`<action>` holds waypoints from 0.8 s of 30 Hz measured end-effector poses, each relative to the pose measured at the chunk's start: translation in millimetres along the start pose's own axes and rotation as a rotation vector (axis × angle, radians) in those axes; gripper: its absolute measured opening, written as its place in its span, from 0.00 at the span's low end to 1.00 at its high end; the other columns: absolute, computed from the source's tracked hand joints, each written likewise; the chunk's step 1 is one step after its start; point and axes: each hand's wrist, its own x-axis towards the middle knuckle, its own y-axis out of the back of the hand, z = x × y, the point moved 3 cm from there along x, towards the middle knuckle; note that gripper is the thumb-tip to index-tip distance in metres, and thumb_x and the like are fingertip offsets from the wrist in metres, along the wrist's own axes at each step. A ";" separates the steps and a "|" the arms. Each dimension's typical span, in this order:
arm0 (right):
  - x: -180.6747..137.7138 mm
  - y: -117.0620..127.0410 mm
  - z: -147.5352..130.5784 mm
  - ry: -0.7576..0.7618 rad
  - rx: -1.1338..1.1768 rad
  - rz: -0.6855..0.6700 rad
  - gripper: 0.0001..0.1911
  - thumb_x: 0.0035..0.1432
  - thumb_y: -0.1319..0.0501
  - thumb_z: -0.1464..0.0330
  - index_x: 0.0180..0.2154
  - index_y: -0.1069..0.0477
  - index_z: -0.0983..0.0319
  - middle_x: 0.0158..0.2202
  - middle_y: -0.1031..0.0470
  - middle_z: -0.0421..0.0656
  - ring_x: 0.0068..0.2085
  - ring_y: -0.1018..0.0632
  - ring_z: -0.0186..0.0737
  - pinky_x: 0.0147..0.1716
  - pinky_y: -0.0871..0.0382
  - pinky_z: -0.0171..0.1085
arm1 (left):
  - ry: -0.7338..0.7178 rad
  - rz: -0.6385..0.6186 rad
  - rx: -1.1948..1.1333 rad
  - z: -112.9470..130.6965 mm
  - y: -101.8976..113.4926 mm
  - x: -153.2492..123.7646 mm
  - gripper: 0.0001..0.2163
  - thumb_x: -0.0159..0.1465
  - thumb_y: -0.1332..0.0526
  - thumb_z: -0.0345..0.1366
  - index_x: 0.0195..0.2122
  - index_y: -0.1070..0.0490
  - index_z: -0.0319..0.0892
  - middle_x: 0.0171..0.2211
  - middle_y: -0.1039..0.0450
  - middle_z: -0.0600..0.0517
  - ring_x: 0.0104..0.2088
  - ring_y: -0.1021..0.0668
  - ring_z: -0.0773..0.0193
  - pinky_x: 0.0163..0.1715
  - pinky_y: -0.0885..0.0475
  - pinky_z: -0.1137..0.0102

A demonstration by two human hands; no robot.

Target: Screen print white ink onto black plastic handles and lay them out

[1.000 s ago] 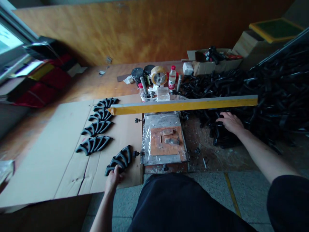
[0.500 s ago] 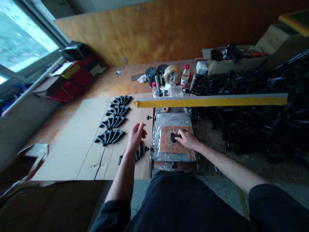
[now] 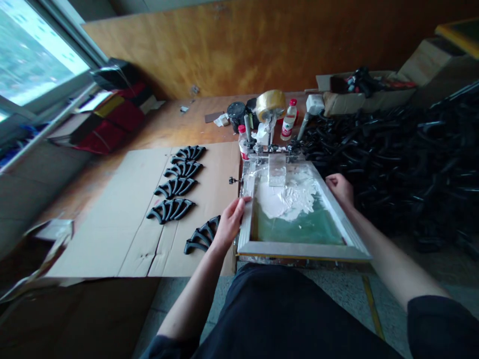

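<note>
A screen-printing frame (image 3: 303, 251) lies flat in front of me, its green mesh smeared with white ink (image 3: 286, 198). My left hand (image 3: 229, 223) grips the frame's left rail. My right hand (image 3: 340, 190) holds the right rail, fingers curled over it. A squeegee blade (image 3: 277, 170) rests in the ink near the frame's far end. Several black curved plastic parts (image 3: 171, 210) lie in a row on the cardboard sheet (image 3: 112, 224) to the left, the nearest part (image 3: 202, 237) just beside my left wrist.
A large heap of black plastic parts (image 3: 411, 159) fills the right side. Behind the frame stand a tape roll (image 3: 270, 102), a small bottle (image 3: 289, 119) and dark jars (image 3: 236, 112). Cardboard boxes (image 3: 359, 97) sit at the back right, a window (image 3: 33, 55) at left.
The frame, raised edge-on before, has come down flat over the jig. My right hand left the black part on the jig, and both hands went to the frame's side rails.
</note>
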 end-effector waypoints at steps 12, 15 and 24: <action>-33.4 -66.0 -118.1 0.517 -0.300 -0.410 0.04 0.59 0.39 0.71 0.38 0.29 0.61 0.38 0.24 0.48 0.41 0.25 0.48 0.40 0.32 0.41 | 0.199 0.026 0.302 -98.7 -16.0 4.6 0.25 0.63 0.42 0.46 0.61 0.34 0.47 0.29 0.28 0.54 0.27 0.27 0.66 0.28 0.34 0.73; -66.8 -60.3 -103.6 0.745 -0.250 -0.523 0.08 0.59 0.44 0.77 0.36 0.28 0.61 0.38 0.24 0.47 0.40 0.25 0.44 0.38 0.34 0.38 | 0.200 0.030 0.305 -104.8 -15.2 4.7 0.25 0.64 0.43 0.47 0.61 0.34 0.47 0.31 0.27 0.53 0.28 0.27 0.65 0.29 0.34 0.73; -71.0 -49.4 -100.7 0.858 -0.175 -0.525 0.10 0.56 0.42 0.76 0.36 0.25 0.60 0.36 0.23 0.43 0.40 0.25 0.42 0.37 0.35 0.36 | 0.186 0.038 0.269 -101.6 -14.0 3.9 0.25 0.63 0.42 0.49 0.60 0.33 0.47 0.27 0.29 0.55 0.25 0.29 0.66 0.28 0.34 0.72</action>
